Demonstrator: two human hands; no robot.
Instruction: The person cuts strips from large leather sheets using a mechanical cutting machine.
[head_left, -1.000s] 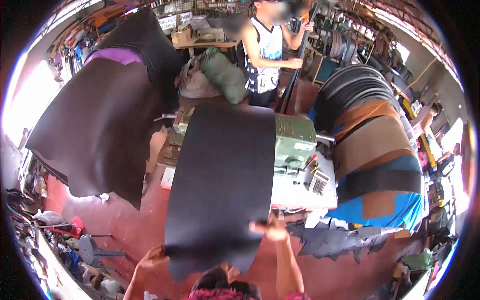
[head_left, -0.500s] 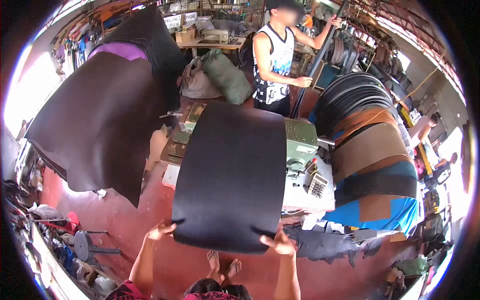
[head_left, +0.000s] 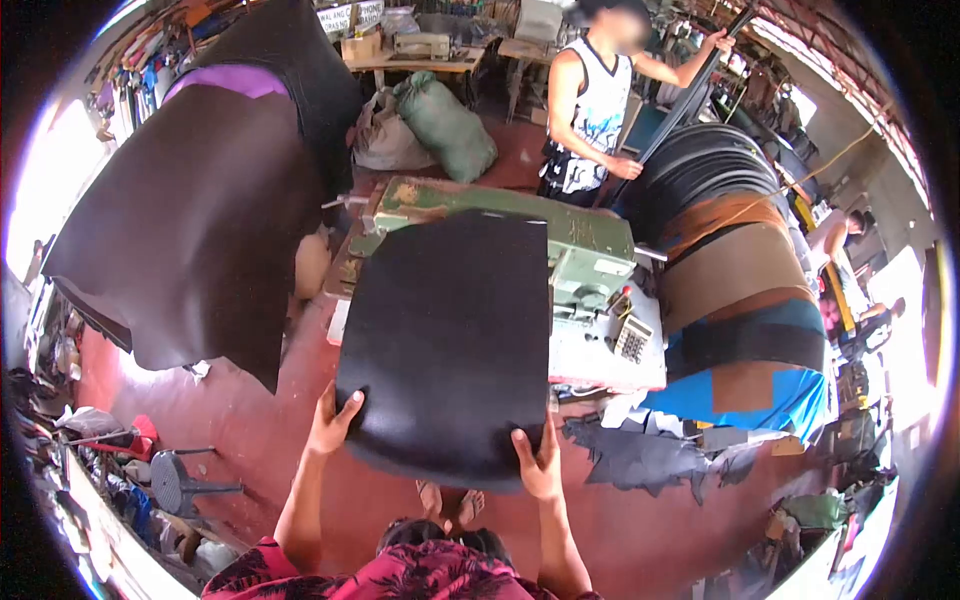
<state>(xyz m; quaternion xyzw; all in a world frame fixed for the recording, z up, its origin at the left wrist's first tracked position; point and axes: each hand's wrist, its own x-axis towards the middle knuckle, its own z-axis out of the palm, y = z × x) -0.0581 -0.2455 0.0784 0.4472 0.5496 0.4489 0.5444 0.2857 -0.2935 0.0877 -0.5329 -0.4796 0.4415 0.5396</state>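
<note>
A black sheet [head_left: 450,340] is held out in front of me, its far end over a green sewing machine [head_left: 590,250]. My left hand [head_left: 333,422] grips the sheet's near left edge, thumb on top and fingers partly hidden at the side. My right hand [head_left: 538,460] grips the near right edge the same way. To the right of the sheet, a white worktable [head_left: 635,376] carries a calculator [head_left: 633,339] and small items.
Dark brown hides [head_left: 190,230] hang at left. Stacked sheets and rolls [head_left: 740,270] stand at right. Beyond the machine a person [head_left: 590,110] holds long dark strips. A stool [head_left: 175,482] is at lower left, dark scraps [head_left: 650,455] lie on the floor at right.
Both hands have moved up with the sheet, and its far end has shortened in view, uncovering more of the green machine. The other person now appears farther right.
</note>
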